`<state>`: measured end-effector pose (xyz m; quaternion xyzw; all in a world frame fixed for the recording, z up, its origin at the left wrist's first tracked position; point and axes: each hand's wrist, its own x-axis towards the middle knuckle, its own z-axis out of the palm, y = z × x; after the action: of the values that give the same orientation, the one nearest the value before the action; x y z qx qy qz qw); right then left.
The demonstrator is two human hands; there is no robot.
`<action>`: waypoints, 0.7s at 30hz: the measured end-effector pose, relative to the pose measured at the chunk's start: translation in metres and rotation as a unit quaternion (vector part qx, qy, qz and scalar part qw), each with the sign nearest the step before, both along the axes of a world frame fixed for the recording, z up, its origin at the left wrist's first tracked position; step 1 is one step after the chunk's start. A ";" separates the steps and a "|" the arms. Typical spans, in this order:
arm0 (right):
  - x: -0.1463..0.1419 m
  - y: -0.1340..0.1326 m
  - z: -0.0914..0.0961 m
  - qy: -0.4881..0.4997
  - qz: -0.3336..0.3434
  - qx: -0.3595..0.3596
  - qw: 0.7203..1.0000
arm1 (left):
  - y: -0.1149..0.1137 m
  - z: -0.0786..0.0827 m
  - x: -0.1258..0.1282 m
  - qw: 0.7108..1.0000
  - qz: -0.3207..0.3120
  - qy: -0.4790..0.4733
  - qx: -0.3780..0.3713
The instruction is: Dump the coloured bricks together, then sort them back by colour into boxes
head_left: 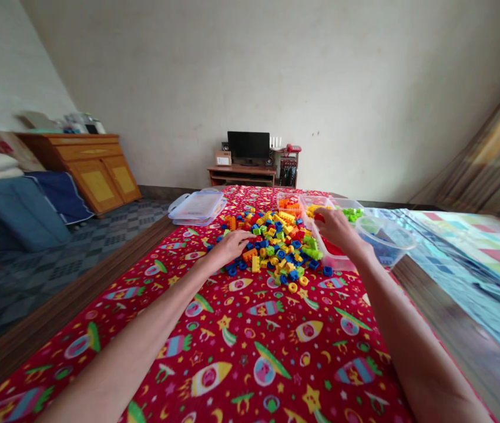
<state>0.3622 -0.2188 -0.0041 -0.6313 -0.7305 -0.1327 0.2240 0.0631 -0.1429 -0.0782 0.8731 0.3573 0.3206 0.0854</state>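
A heap of plastic toy bricks (271,247) in yellow, blue, green, orange and red lies on a red rocket-print cloth (250,352). My left hand (232,245) rests at the heap's left edge, fingers on the bricks, holding nothing I can see. My right hand (335,228) hangs over a clear plastic box (326,261) of red bricks, its fingertips pinching a small red brick (319,217). Further back stand clear boxes of orange bricks (289,202), yellow bricks (314,207) and green bricks (351,214). A round clear tub (384,239) with blue bricks sits right of my right hand.
Stacked clear lids (197,208) lie at the cloth's far left. A dark wooden edge (77,282) borders the cloth on the left, with a tiled floor beyond. A quilted bed (474,258) lies to the right. A wooden cabinet and a monitor desk stand by the far walls.
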 end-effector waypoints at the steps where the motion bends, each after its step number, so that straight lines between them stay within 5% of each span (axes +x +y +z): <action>1: 0.010 0.000 0.000 -0.009 -0.011 -0.021 1.000 | 0.002 -0.004 0.000 1.000 0.004 0.010 -0.001; 5: 0.038 0.001 -0.005 -0.022 -0.018 -0.098 0.995 | 0.008 -0.009 -0.003 1.000 0.020 0.016 0.006; 8: 0.041 0.001 -0.007 -0.038 -0.046 -0.086 0.995 | 0.007 -0.007 -0.006 0.999 0.035 0.033 0.009; 15: 0.009 -0.007 0.010 -0.025 -0.001 -0.042 0.999 | -0.001 0.000 -0.003 0.997 0.058 0.020 0.037; 21: -0.025 -0.014 0.006 -0.101 0.061 -0.056 0.991 | -0.008 0.010 0.000 0.998 0.064 -0.012 0.023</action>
<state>0.3374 -0.2329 0.0022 -0.5803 -0.7930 -0.1408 0.1211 0.0630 -0.1512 -0.0683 0.8464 0.4039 0.3437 0.0488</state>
